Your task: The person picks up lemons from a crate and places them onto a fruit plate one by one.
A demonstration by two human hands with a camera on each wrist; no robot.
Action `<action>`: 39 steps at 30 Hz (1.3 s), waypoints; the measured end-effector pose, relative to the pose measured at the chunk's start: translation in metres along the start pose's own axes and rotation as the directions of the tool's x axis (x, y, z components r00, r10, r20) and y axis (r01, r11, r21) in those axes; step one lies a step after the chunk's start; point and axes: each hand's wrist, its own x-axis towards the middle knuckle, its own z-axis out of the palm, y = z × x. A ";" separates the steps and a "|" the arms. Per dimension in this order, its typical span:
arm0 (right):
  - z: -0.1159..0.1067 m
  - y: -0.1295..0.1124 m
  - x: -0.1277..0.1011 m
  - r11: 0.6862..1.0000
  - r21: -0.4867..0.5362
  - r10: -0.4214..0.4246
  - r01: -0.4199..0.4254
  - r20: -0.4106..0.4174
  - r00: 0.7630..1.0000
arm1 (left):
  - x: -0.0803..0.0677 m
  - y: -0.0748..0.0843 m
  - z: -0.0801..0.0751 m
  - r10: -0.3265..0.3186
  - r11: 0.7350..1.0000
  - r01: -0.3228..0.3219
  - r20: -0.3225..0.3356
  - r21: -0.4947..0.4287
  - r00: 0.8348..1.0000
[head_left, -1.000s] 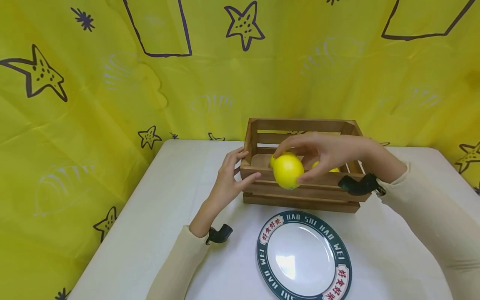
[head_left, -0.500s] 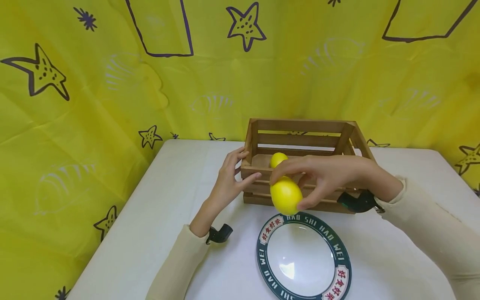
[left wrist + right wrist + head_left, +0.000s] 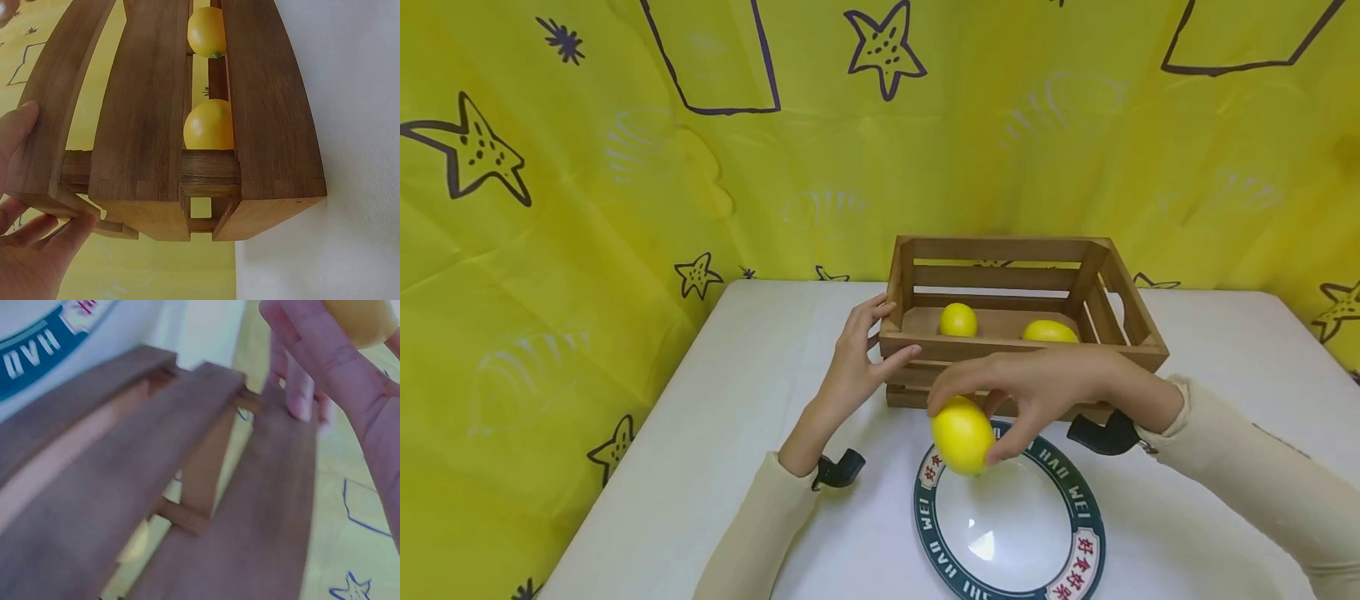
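Note:
Between the fingertips and thumb of my right hand (image 3: 1037,387) is a lemon (image 3: 962,436), held above the upper left part of the plate (image 3: 927,517), in front of the crate. The same lemon (image 3: 365,319) shows at the top of the right wrist view. My left hand (image 3: 856,354) grips the front left corner of the wooden crate (image 3: 1000,250), thumb on the front slat and fingers at the side, as the left wrist view also shows. Two lemons lie inside the crate, a left lemon (image 3: 958,320) and a right lemon (image 3: 1050,332).
The plate has a dark green rim with lettering and lies in front of the crate on a white table (image 3: 760,333). A yellow curtain (image 3: 820,167) with starfish drawings hangs behind and to the left.
My right hand has carried the lemon from the crate's front edge toward me and down, over the plate. The right lemon in the crate is now uncovered. My left hand stays put.

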 end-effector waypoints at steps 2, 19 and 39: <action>0.004 0.003 0.003 1.000 0.005 -0.003 0.003 0.017 1.000 | 0.000 -0.001 -0.001 0.007 1.000 -0.007 -0.007 0.001 1.000; 0.046 0.031 0.005 0.993 0.117 0.028 -0.032 0.034 0.999 | -0.001 0.001 -0.001 -0.016 1.000 0.016 0.008 0.013 1.000; 0.084 0.050 0.009 0.987 0.137 0.072 -0.084 0.095 0.993 | -0.001 0.000 -0.001 -0.019 0.999 0.019 0.003 0.032 1.000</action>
